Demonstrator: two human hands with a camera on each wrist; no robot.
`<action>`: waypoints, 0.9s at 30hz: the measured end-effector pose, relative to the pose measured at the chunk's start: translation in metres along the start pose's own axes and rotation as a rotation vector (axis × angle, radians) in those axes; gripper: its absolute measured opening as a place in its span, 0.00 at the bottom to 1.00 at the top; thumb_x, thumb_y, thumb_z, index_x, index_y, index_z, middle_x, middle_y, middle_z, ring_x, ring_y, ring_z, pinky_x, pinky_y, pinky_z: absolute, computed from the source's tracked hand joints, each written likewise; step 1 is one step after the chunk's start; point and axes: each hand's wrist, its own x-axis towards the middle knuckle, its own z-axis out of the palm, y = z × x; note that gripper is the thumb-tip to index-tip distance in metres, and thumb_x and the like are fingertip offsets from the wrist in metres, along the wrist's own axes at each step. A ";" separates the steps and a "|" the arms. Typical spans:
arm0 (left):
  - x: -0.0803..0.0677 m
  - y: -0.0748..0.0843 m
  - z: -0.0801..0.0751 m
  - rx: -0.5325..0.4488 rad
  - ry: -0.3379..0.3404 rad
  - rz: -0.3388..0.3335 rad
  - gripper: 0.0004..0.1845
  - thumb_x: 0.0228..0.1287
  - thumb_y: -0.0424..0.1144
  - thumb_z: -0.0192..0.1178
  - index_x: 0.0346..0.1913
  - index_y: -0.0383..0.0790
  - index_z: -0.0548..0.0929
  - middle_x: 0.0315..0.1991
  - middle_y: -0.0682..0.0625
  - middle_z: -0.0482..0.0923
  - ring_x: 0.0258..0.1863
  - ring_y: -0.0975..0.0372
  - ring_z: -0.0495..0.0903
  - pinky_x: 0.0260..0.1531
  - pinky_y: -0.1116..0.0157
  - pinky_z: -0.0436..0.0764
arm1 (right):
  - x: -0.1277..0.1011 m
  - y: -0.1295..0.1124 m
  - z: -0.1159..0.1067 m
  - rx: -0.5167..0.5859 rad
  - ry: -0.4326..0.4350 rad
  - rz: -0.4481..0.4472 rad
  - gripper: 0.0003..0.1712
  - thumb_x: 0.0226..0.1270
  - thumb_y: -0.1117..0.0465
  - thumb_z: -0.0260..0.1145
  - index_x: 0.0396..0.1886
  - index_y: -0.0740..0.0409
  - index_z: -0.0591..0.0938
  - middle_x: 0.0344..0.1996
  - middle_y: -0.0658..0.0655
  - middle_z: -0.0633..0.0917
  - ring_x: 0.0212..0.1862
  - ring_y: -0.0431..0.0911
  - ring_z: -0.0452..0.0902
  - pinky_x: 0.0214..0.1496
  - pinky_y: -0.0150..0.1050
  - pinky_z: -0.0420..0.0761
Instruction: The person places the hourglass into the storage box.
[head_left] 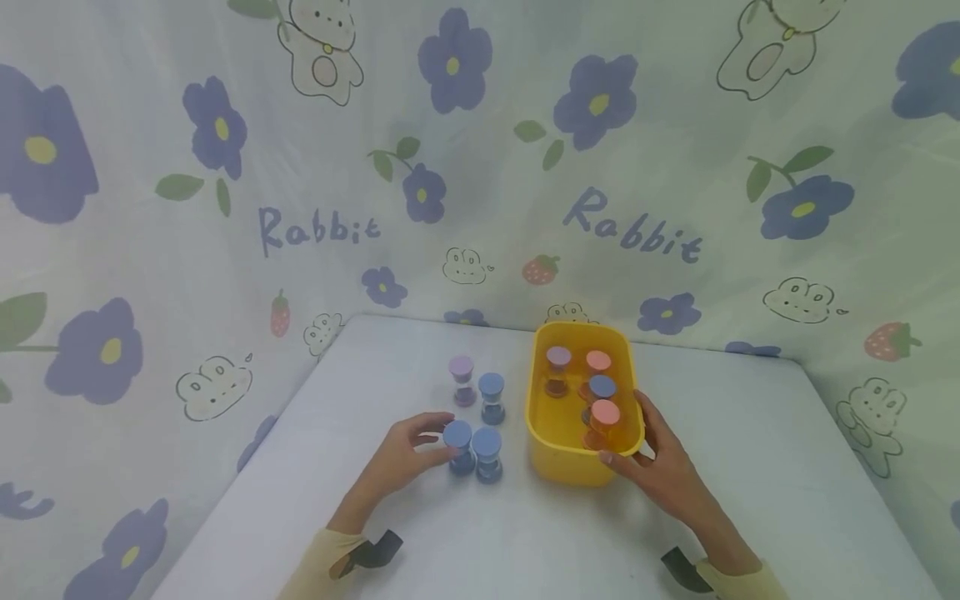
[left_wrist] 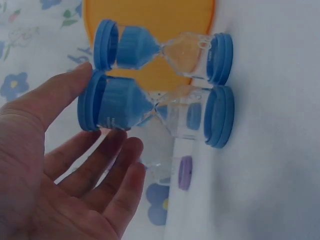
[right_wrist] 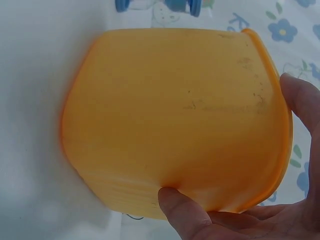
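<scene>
Quick count: eight sand timers total. Four stand out on the bench [head_left: 750, 467]: three blue-capped ones, the front-left blue sand timer [head_left: 458, 447], front-right blue sand timer [head_left: 487, 454] and rear blue sand timer [head_left: 492, 398], plus one purple sand timer [head_left: 462, 380]. Four more sit inside the one yellow tub [head_left: 570, 467]: one purple-capped timer [head_left: 558, 371], two pink-capped ones, the rear pink timer [head_left: 597, 372] and front pink timer [head_left: 603, 423], and one blue-capped timer [head_left: 602, 395]. So four blue, two purple, two pink. Two hands in view: left hand [head_left: 401, 457], right hand [head_left: 663, 468].
</scene>
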 end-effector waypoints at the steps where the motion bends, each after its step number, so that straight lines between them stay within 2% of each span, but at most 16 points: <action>1: 0.000 0.000 0.001 -0.002 0.004 -0.007 0.32 0.61 0.45 0.75 0.66 0.35 0.79 0.63 0.44 0.83 0.62 0.49 0.82 0.64 0.50 0.82 | 0.000 0.000 0.000 -0.001 0.002 0.002 0.66 0.61 0.35 0.74 0.86 0.40 0.41 0.86 0.58 0.47 0.83 0.67 0.49 0.71 0.59 0.74; 9: -0.002 0.001 0.006 -0.011 0.038 -0.025 0.27 0.61 0.45 0.75 0.62 0.44 0.82 0.60 0.47 0.85 0.60 0.53 0.84 0.61 0.57 0.85 | 0.000 0.001 0.000 0.010 -0.009 0.003 0.67 0.61 0.37 0.75 0.86 0.39 0.40 0.86 0.58 0.46 0.83 0.66 0.49 0.71 0.59 0.73; 13: -0.002 0.001 0.007 -0.018 0.059 -0.027 0.26 0.61 0.44 0.75 0.62 0.45 0.83 0.59 0.48 0.85 0.59 0.56 0.84 0.61 0.56 0.85 | 0.000 0.001 -0.001 0.012 0.005 -0.015 0.66 0.61 0.37 0.75 0.86 0.40 0.41 0.86 0.58 0.48 0.83 0.66 0.50 0.71 0.59 0.74; 21: -0.002 0.003 0.003 -0.028 0.097 -0.022 0.26 0.61 0.44 0.75 0.61 0.43 0.83 0.56 0.46 0.86 0.57 0.54 0.85 0.59 0.53 0.86 | 0.000 0.001 0.000 0.027 0.000 -0.020 0.65 0.62 0.39 0.75 0.86 0.40 0.42 0.86 0.59 0.48 0.83 0.67 0.49 0.70 0.58 0.74; 27: -0.001 0.007 -0.004 -0.023 0.137 -0.016 0.25 0.61 0.43 0.75 0.60 0.43 0.83 0.55 0.45 0.86 0.55 0.61 0.84 0.59 0.53 0.86 | 0.000 0.001 0.000 0.023 0.005 -0.013 0.65 0.62 0.40 0.76 0.86 0.41 0.42 0.86 0.59 0.48 0.83 0.67 0.50 0.70 0.58 0.74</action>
